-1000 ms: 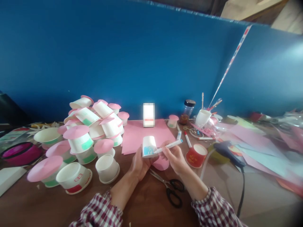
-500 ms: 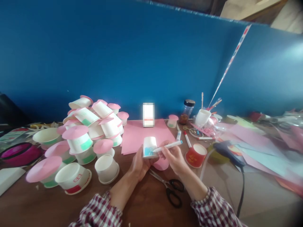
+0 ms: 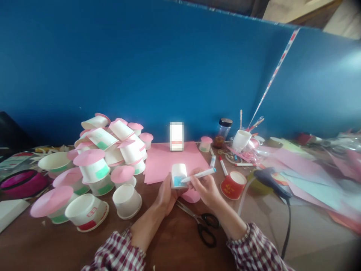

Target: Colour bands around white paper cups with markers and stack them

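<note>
My left hand (image 3: pixel 166 195) is closed around a white paper cup (image 3: pixel 178 171) that carries a patch of blue colouring on its side. A white marker with a blue end (image 3: pixel 201 174) is pinched in my right hand (image 3: pixel 205 187), its tip against or very near the blue patch. Just below the cup, a round pink paper piece (image 3: pixel 191 195) shows, partly covered by my hands. Black-handled scissors (image 3: pixel 200 220) lie on the table between my forearms.
Many white cups with pink paper discs (image 3: pixel 93 165) are piled at the left. Pink paper sheets (image 3: pixel 160 162) lie behind my hands. To the right are a red cup (image 3: pixel 233 185), a lidded jar (image 3: pixel 222 132), a glue gun (image 3: pixel 272 180) with its cord, and loose coloured papers (image 3: pixel 304 173).
The cup has turned slightly in my left hand and moved a little right. The marker's tip has shifted slightly left along the blue patch, which looks more evenly filled.
</note>
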Demonstrator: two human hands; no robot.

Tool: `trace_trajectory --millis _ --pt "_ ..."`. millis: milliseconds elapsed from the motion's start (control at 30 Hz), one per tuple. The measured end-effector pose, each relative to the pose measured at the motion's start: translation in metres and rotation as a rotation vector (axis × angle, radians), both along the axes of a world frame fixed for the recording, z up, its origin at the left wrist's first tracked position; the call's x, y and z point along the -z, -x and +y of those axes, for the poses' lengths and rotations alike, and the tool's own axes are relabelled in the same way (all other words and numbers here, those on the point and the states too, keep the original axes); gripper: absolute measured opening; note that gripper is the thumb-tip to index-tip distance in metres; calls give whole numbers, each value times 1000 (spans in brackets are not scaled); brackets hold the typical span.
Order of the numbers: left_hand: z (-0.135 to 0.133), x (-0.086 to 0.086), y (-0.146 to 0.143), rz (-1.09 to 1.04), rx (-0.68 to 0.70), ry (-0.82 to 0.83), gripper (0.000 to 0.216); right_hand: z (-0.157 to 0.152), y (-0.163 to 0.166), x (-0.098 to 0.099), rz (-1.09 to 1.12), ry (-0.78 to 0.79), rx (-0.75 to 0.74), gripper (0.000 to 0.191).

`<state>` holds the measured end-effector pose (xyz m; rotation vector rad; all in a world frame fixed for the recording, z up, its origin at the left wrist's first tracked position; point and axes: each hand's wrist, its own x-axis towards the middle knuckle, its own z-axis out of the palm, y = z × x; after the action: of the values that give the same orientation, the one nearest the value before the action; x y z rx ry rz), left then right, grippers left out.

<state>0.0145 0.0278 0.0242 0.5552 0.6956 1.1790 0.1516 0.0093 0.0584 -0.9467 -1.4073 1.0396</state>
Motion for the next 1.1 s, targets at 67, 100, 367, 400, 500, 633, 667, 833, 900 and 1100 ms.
trace_trajectory --millis 67,100,367,400,500,633,667,833,900,1100 --pt "1 1 -1 -1 -14 6 31 -1 0 -1 -35 -4 -17 17" --pt "1 2 -1 -2 -17 8 31 -1 0 -1 -44 -6 -11 17" --pt "1 0 1 -28 4 25 35 3 0 5 30 35 27 21" --pt "1 0 2 -33 12 25 35 3 0 5 45 41 37 22" --pt "1 0 2 -43 32 18 36 3 0 4 73 44 49 24" --pt "1 1 1 -53 37 4 37 3 0 5 68 64 14 26" --pt "1 2 1 -54 33 4 37 3 0 5 67 63 26 26" --pt "0 0 0 -42 20 28 35 5 0 8 113 33 127 24" --pt "-1 0 0 -51 22 30 36 5 -1 9 112 30 136 24" --pt "-1 2 1 -63 57 18 38 5 0 9 112 50 131 25"
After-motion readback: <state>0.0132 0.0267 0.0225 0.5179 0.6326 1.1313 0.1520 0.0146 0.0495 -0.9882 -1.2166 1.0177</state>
